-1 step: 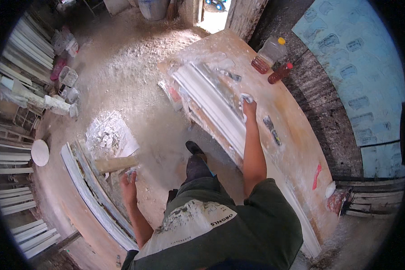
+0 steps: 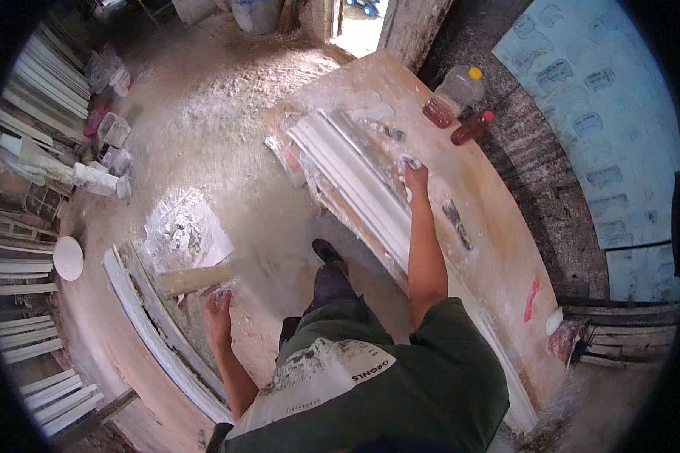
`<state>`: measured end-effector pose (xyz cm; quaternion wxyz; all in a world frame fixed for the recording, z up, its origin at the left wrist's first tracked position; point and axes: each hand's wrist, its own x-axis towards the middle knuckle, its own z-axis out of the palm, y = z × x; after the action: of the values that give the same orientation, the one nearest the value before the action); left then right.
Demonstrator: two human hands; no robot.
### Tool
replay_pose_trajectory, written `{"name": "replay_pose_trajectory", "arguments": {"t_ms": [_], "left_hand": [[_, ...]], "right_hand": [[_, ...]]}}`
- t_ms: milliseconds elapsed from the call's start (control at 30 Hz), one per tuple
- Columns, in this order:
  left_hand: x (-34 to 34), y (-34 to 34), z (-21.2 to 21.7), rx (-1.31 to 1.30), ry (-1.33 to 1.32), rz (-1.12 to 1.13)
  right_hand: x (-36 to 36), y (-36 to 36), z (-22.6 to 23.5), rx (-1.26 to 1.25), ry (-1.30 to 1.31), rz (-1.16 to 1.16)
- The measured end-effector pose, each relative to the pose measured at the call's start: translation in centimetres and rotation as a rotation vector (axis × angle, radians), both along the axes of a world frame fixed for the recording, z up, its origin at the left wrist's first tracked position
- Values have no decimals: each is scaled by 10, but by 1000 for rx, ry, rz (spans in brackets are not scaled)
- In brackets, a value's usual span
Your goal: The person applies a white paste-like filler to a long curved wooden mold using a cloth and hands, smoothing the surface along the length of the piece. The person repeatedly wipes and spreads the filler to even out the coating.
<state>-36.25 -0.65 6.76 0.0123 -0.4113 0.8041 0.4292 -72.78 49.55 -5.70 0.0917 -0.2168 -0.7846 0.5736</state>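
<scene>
My right hand (image 2: 415,181) is closed round a small white wad (image 2: 410,162), smeared like wet plaster. Its exact kind I cannot make out. The hand is over the worktable (image 2: 499,241), just right of a long white ribbed moulding (image 2: 347,177) that runs along the table's left edge. Low on the left hangs my left hand (image 2: 217,311), its whitened fingers loosely bent and apart, with no object visible in them. It is nearest to a wooden board (image 2: 195,279) and long plaster-coated strips (image 2: 140,302).
A brush-like tool (image 2: 456,224) and another dark tool (image 2: 389,130) lie on the table. At its far right stand a yellow-capped jug (image 2: 459,89) and a red-capped bottle (image 2: 472,128). White scraps (image 2: 189,230) are heaped on the floor; white mouldings (image 2: 53,68) fill racks at left.
My right hand has shifted very slightly left, beside the moulding, with the white wad still in it. My left hand has barely moved.
</scene>
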Motion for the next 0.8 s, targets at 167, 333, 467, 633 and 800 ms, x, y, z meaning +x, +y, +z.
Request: {"name": "replay_pose_trajectory", "arguments": {"t_ms": [167, 333, 467, 633, 800], "left_hand": [[-51, 10, 24, -38, -81, 12], [-122, 52, 110, 144, 2, -16], [-87, 34, 48, 210, 156, -15], [-51, 44, 64, 232, 102, 135], [6, 63, 52, 256, 284, 324]], "right_hand": [[-131, -84, 32, 569, -128, 349], [-240, -67, -17, 1190, -45, 824], [-311, -47, -26, 1411, -187, 1075], [-269, -122, 48, 1503, -287, 1148], [-233, -165, 101, 1225, 110, 941]]}}
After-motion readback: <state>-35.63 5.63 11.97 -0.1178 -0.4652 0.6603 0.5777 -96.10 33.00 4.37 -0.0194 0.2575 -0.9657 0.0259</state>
